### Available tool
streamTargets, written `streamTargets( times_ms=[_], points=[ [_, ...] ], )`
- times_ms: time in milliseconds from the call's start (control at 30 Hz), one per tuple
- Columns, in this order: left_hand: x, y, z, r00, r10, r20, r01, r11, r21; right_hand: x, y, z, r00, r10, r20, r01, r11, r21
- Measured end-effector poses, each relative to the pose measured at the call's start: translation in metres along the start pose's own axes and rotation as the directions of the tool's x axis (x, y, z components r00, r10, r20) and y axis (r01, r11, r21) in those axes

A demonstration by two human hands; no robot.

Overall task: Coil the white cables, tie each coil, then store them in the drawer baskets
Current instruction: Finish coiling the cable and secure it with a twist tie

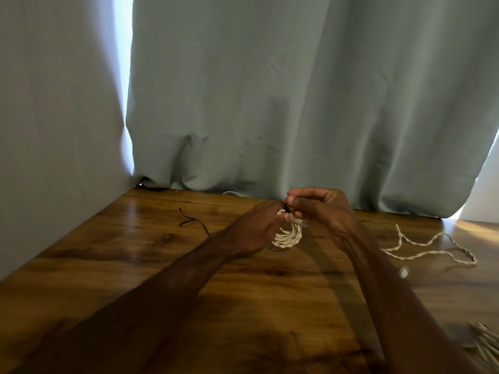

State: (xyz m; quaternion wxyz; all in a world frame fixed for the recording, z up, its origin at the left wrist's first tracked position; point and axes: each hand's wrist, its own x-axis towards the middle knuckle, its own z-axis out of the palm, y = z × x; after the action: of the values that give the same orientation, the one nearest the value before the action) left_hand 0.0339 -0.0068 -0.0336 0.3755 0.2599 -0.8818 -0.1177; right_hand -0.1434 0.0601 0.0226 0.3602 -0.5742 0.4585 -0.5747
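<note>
both hands (251, 228) (321, 209) grip the white coil (286, 236) above the table (135, 255).

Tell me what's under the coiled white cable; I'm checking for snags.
Wooden table shows beneath the coiled cable. The left hand covers the coil's left side, so what lies under there is hidden.

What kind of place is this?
Probably a home room: wood-grain table in a corner, grey-green curtains with daylight at their gaps, loose white cable on the tabletop.
</note>
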Motion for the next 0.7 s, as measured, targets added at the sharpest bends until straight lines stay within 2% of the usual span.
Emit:
streamTargets(
  times_ms=[167, 467, 700],
  points=[
    [-0.0016, 0.0004, -0.0008, 0.999, -0.018, 0.027, 0.019, 1.000, -0.011, -0.0005, 0.0018, -0.0004, 1.000, -0.011, 0.010, 0.011, 1.000, 0.011],
    [-0.0008, 0.0038, -0.0051, 0.997, -0.067, 0.035, 0.069, 0.997, -0.037, 0.0024, 0.0057, 0.0020, 0.990, -0.143, 0.012, 0.143, 0.983, -0.115],
    [-0.0029, 0.0070, -0.0056, 0.996, -0.076, 0.048, 0.079, 0.995, -0.064, 0.0027, 0.0083, -0.0002, 0.985, -0.165, 0.038, 0.170, 0.966, -0.194]
  ],
)
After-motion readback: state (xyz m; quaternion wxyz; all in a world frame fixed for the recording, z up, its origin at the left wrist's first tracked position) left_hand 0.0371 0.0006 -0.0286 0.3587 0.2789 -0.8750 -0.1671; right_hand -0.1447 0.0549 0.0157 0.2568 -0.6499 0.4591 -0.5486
